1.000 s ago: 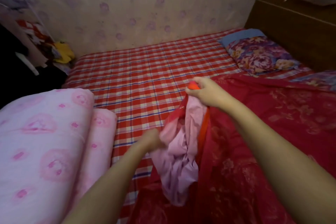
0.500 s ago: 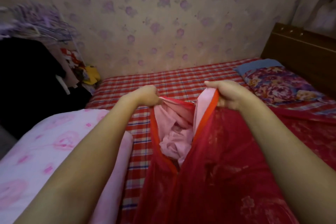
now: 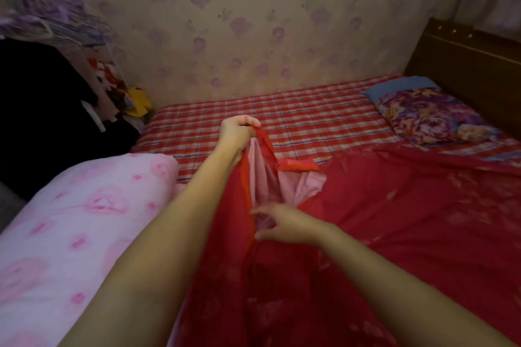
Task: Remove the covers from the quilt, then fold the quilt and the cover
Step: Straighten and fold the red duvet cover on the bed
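Note:
A red quilt cover point(image 3: 408, 214) lies spread over the right half of the bed. Its pink lining point(image 3: 284, 180) shows through an open slit with an orange-red edge. My left hand point(image 3: 238, 131) is closed on the raised top edge of the cover and holds it up. Lower down, my right hand point(image 3: 277, 222) is at the slit with its fingers curled and apart, touching the pink lining; no firm grip shows. A folded pink quilt point(image 3: 76, 231) with rose prints lies at the left.
The bed has a red plaid sheet point(image 3: 282, 118) and a floral pillow point(image 3: 431, 115) by the wooden headboard point(image 3: 465, 65). Dark clothes point(image 3: 36, 98) and clutter hang at the left. A flowered wall point(image 3: 253, 22) runs behind the bed.
My right hand let go of the cover's upper edge and dropped down to the slit. My left hand rose and shifted right, lifting the cover's edge higher.

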`<state>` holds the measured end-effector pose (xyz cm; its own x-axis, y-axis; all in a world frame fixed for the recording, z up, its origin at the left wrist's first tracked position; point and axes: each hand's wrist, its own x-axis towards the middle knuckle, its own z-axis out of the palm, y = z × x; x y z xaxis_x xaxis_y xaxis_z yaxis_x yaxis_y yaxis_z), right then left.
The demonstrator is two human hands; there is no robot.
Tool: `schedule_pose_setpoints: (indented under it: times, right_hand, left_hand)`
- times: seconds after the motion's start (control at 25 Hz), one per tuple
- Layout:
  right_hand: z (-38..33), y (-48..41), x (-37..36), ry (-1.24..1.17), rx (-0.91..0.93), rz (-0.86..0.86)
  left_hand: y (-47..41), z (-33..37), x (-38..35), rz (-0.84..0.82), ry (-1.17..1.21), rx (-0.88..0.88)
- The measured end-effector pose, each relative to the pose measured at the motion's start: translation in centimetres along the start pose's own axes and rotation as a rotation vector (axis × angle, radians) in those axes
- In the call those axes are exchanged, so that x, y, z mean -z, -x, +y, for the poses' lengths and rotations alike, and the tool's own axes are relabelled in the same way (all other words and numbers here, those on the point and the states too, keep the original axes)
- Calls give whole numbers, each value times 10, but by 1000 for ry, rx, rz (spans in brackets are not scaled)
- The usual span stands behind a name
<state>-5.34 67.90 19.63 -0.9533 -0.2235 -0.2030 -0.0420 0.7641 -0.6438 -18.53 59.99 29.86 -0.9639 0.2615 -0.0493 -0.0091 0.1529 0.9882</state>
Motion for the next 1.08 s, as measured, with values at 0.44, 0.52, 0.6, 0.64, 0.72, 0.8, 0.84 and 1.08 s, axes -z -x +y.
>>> schedule_pose_setpoints:
  times: [0.44,0.52,0.6,0.64,0.72,0.8,0.84,1.08]
  right_hand:
    - [11,-5,-67,-120,-83,7]
    - [-1,-3,-55,-116,19,20]
    - [-13,-1,-50,-61,98,47]
    - [-17,0,-49,-9,120,84]
    - [-20,4,-50,165,133,166]
    - [-17,11,-55,325,169,154]
    - [-15,16,-60,339,189,130]
    - [-23,40,-119,153,259,260]
  left_hand:
    - [110,-162,50,-505,-918,363]
    - [138,-191,49,-431,-900,376]
    - [153,-203,41,-198,-714,274]
    - [157,-203,38,-111,-660,208]
    - [164,-199,39,-54,-635,92]
    - [172,-191,47,-83,-683,-3]
    - [178,-188,54,-117,-707,-26]
    - [223,-190,75,-155,-743,14]
